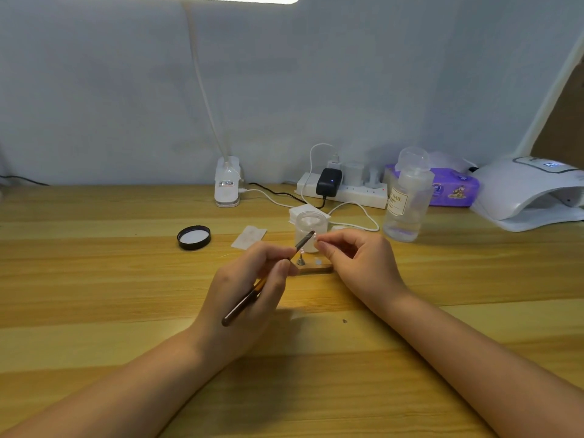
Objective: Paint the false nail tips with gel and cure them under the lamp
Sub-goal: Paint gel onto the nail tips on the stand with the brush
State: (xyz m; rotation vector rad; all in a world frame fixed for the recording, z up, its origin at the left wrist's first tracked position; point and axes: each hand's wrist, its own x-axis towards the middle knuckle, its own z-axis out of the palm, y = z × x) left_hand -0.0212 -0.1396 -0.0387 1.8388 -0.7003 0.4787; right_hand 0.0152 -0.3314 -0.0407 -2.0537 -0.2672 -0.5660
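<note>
My left hand [252, 279] grips a dark-handled gel brush [268, 279], its tip raised toward my right hand. My right hand [357, 260] pinches a small clear false nail tip [316, 238] at the fingertips, just at the brush tip. Below them a small wooden stand [316, 267] with a metal peg sits on the table. An open clear gel jar [308, 230] stands just behind the hands, and its black lid [193, 237] lies to the left. The white curing lamp [531, 194] sits at the far right.
A clear liquid bottle [407, 197] stands right of the jar. A power strip [344, 189] with plugs and white cables lies at the back, beside a purple wipes pack [455, 188]. A desk lamp base [227, 184] stands at the back centre. A white pad [249, 237] lies near the lid.
</note>
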